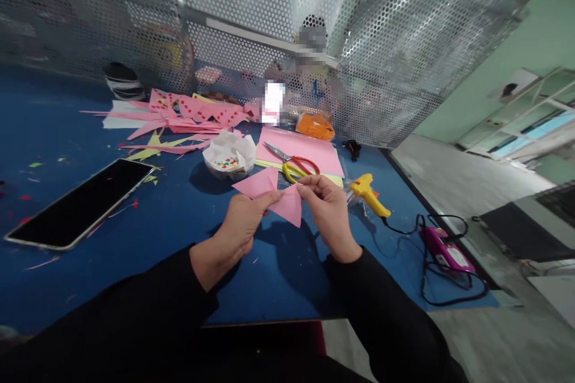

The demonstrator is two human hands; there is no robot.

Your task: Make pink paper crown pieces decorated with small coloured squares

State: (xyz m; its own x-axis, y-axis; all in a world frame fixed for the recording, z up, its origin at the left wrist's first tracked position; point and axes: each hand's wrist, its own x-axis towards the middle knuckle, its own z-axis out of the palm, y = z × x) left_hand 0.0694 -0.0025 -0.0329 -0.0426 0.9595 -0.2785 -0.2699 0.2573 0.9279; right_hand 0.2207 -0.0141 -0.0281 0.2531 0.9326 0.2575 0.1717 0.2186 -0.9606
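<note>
— What have our hands got hold of?

— A folded pink paper piece (274,194), raised above the blue table (179,221). Our left hand (242,224) is closed, pinching the lower edge near the middle; our right hand (326,209) is closed too, fingertips nipping the paper's right-hand side.

— Which way does the paper lie?

— Its long axis runs left to right between the hands, one point reaching up and left, another hanging down toward the right. Both hands touch it; neither is nearer.

— And the pose?

— Both wrists come in from below in black sleeves, palms turned toward each other.

— What lies beyond?

— Just behind the paper, scissors (294,164) on a pink sheet (305,149); a small bowl (228,158) to the left; a yellow glue gun (366,191) to the right; a phone (81,203) well off to the left.
</note>
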